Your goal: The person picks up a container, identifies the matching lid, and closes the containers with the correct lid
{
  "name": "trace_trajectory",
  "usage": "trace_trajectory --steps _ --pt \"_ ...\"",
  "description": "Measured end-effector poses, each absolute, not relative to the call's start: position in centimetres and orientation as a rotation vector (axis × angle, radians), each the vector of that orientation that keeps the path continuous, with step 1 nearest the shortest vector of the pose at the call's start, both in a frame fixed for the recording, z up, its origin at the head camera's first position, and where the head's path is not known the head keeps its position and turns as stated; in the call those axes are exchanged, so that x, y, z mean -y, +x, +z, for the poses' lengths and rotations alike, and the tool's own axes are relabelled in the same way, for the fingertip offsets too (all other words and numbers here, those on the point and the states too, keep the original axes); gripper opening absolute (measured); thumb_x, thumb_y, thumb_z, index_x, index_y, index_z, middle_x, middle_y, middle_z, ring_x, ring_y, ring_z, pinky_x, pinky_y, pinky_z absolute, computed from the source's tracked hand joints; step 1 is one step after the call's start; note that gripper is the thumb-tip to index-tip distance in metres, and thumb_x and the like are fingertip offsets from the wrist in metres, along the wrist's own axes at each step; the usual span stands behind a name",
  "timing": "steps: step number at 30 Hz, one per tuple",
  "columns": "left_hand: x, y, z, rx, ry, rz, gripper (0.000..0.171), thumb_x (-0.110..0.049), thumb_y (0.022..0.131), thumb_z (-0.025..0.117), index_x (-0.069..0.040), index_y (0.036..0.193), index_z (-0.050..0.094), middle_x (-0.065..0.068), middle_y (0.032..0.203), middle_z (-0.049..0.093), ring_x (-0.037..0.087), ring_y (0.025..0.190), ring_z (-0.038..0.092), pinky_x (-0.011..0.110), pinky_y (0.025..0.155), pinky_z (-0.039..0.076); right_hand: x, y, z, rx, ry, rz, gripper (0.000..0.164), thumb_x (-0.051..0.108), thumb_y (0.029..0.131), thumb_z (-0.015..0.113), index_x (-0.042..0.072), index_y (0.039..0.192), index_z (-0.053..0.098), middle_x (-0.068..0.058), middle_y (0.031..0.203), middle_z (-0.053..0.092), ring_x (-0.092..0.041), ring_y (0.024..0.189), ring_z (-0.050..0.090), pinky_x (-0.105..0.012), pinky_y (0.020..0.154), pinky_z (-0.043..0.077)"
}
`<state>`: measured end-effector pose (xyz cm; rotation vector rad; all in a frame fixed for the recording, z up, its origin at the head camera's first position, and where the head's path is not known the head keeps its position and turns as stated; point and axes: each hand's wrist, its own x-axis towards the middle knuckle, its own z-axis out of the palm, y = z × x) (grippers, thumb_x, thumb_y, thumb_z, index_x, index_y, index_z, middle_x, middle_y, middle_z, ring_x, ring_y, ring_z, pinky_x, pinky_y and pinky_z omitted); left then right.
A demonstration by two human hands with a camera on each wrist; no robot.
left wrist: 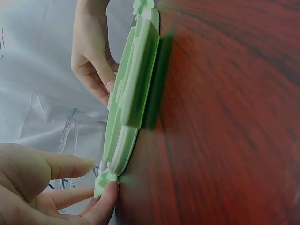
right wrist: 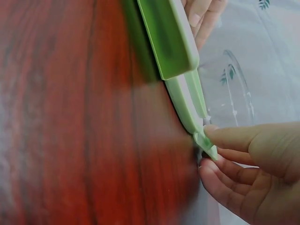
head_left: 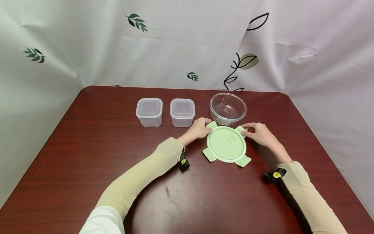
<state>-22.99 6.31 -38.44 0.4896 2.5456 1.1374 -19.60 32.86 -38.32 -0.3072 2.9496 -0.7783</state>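
A round, pale green container lid (head_left: 226,144) with fold-out locking flaps lies level, close over the table. My left hand (head_left: 199,128) grips its far left flap; in the left wrist view the fingers (left wrist: 105,204) bend around that flap. On the other side, my right hand (head_left: 259,134) pinches the far right flap, with the thumb (right wrist: 218,135) on top and fingertips below. Just behind the lid stands a round clear glass bowl (head_left: 228,122), uncovered. The lid's near flaps stick out toward me, untouched.
Two square, translucent plastic boxes with lids, a left one (head_left: 149,112) and a right one (head_left: 182,112), stand left of the bowl. The dark red wooden table (head_left: 87,146) ends at a white curtain (head_left: 175,42) with leaf prints.
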Motion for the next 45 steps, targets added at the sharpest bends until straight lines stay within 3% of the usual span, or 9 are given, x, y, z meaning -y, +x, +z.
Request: trace_trajectory --steps 10,18,26,31,40,45 --pt "-6.1 -22.9 -38.7 -2.520 0.468 1.159 0.044 -0.007 0.090 0.061 -0.001 0.133 0.056 0.011 0.132 0.061 0.021 0.126 0.053 0.032 0.104 0.044 -32.7 -19.5 -38.0 -2.909 -0.257 -0.846 0.038 0.016 0.089 0.067 -0.005 0.121 0.062 -0.011 0.089 0.066 -0.009 0.071 0.059 -0.018 0.063 0.046" --pt "-5.9 -22.4 -38.6 -2.503 0.504 1.211 0.041 -0.007 0.091 0.062 -0.002 0.131 0.058 0.011 0.120 0.068 0.020 0.111 0.062 0.031 0.096 0.049 -32.2 -18.6 -37.1 -2.938 -0.247 -0.833 0.031 0.019 0.091 0.064 -0.001 0.115 0.064 -0.010 0.090 0.063 -0.013 0.075 0.059 -0.020 0.066 0.047" --pt "-5.6 -21.7 -37.8 -2.492 0.563 1.294 0.039 -0.008 0.091 0.063 -0.004 0.129 0.060 0.012 0.113 0.069 0.021 0.097 0.066 0.024 0.079 0.052 -31.8 -17.5 -35.4 -2.926 -0.222 -0.900 0.032 0.016 0.093 0.063 -0.002 0.119 0.062 -0.021 0.101 0.069 -0.027 0.086 0.070 -0.029 0.069 0.055" --pt "-5.6 -21.4 -37.5 -2.502 0.585 1.335 0.039 -0.007 0.090 0.063 -0.002 0.128 0.060 0.013 0.110 0.069 0.022 0.095 0.067 0.021 0.076 0.051 -31.8 -16.9 -34.6 -2.884 -0.219 -1.016 0.033 0.013 0.093 0.063 -0.004 0.120 0.062 -0.024 0.104 0.069 -0.026 0.083 0.071 -0.036 0.070 0.059" --pt "-5.4 -20.9 -36.6 -2.538 0.625 1.428 0.030 -0.008 0.089 0.064 -0.004 0.119 0.066 0.011 0.101 0.072 0.020 0.085 0.068 0.018 0.069 0.049 -31.6 -16.1 -33.4 -2.949 -0.246 -0.955 0.036 0.018 0.094 0.062 -0.002 0.124 0.060 -0.021 0.103 0.070 -0.030 0.079 0.071 -0.027 0.064 0.056" --pt "-5.3 -20.6 -36.0 -2.593 0.671 1.446 0.031 -0.009 0.089 0.061 -0.007 0.120 0.065 0.008 0.101 0.071 0.017 0.084 0.066 0.020 0.072 0.049 -31.2 -15.6 -32.7 -3.035 -0.277 -0.957 0.034 0.019 0.095 0.060 -0.002 0.123 0.061 -0.022 0.105 0.069 -0.011 0.072 0.068 -0.018 0.060 0.050"
